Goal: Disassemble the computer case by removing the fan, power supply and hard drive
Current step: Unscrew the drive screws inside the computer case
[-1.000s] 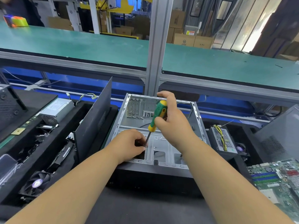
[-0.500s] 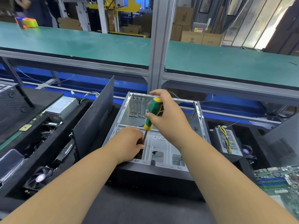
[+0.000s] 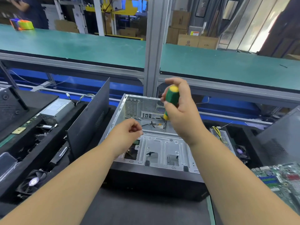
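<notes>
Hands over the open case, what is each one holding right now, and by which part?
The right hand grips the screwdriver by its green handle. The left hand has its fingertips pinched together; whether it holds something cannot be told.

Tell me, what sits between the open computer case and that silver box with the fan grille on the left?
In the head view, a dark side panel stands upright between the case and the silver box, in a black tray.
</notes>
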The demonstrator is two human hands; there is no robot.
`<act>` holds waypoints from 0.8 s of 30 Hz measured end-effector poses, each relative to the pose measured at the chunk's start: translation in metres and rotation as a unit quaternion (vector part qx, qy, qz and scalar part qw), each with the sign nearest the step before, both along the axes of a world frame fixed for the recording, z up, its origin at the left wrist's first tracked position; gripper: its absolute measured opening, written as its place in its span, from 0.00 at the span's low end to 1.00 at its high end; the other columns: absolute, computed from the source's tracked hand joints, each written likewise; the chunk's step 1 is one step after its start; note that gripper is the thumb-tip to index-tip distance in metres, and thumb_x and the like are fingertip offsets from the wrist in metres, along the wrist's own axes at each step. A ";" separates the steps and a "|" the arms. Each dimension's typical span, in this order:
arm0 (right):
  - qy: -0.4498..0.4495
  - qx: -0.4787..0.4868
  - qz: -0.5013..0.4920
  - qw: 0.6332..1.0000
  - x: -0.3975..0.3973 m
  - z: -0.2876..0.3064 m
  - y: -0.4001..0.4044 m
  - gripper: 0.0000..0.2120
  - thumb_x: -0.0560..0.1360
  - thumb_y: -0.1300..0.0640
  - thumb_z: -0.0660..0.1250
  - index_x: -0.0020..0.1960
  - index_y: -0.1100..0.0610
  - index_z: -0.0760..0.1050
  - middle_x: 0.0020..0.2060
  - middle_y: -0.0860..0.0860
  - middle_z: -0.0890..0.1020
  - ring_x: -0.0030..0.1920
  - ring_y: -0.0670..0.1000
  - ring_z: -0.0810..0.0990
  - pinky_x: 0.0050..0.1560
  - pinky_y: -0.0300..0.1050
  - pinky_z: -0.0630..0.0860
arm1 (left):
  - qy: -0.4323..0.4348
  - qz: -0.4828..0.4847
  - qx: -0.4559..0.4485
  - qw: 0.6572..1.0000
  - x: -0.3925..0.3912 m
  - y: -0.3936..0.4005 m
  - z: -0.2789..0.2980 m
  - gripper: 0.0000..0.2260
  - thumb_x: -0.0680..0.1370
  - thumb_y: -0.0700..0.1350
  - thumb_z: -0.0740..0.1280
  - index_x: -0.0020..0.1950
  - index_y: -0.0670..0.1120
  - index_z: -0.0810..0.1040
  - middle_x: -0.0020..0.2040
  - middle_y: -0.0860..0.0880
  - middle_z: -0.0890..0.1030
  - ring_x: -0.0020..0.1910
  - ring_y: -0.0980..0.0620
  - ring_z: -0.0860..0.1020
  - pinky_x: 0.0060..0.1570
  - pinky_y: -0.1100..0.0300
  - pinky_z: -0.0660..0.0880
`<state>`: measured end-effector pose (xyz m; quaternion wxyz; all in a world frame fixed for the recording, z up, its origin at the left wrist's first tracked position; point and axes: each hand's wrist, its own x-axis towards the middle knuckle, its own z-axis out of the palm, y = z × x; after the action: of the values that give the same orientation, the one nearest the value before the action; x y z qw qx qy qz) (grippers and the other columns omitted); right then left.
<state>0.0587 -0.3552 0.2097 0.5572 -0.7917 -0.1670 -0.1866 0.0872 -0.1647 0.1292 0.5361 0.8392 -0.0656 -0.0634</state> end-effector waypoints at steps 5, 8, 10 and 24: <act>0.006 -0.161 -0.030 0.986 -0.005 0.003 -0.006 0.18 0.73 0.67 0.66 0.55 0.46 0.76 0.49 0.44 0.76 0.49 0.44 0.76 0.51 0.34 0.74 | 0.114 -0.102 -0.299 0.942 0.012 -0.021 0.019 0.06 0.78 0.35 0.66 0.47 0.45 0.78 0.43 0.47 0.83 0.45 0.52 0.81 0.47 0.60 0.75; 0.043 -0.169 -0.076 0.982 -0.007 -0.003 -0.011 0.15 0.73 0.62 0.71 0.55 0.46 0.77 0.42 0.41 0.77 0.44 0.42 0.78 0.46 0.32 0.75 | 0.153 -0.147 -0.364 0.907 0.022 -0.037 0.030 0.05 0.78 0.35 0.65 0.49 0.43 0.77 0.43 0.46 0.83 0.45 0.51 0.82 0.45 0.63 0.78; 0.051 -0.165 -0.121 0.978 -0.009 -0.009 -0.014 0.12 0.74 0.60 0.72 0.54 0.48 0.78 0.41 0.41 0.78 0.44 0.42 0.78 0.46 0.32 0.74 | 0.175 -0.167 -0.387 0.890 0.027 -0.048 0.036 0.04 0.78 0.35 0.65 0.49 0.43 0.76 0.42 0.47 0.83 0.41 0.53 0.82 0.45 0.64 0.78; 0.075 -0.113 -0.301 0.944 -0.055 -0.034 -0.083 0.06 0.72 0.56 0.73 0.43 0.46 0.79 0.41 0.42 0.81 0.44 0.44 0.80 0.45 0.35 0.73 | 0.214 -0.290 -0.265 0.894 0.017 -0.137 0.043 0.04 0.78 0.36 0.66 0.51 0.42 0.74 0.42 0.46 0.85 0.43 0.51 0.84 0.43 0.63 0.80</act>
<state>0.0037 -0.4385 0.1753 0.3926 -0.8748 0.1016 -0.2652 0.1040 -0.3012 0.1725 0.6976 0.5760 -0.2037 -0.3742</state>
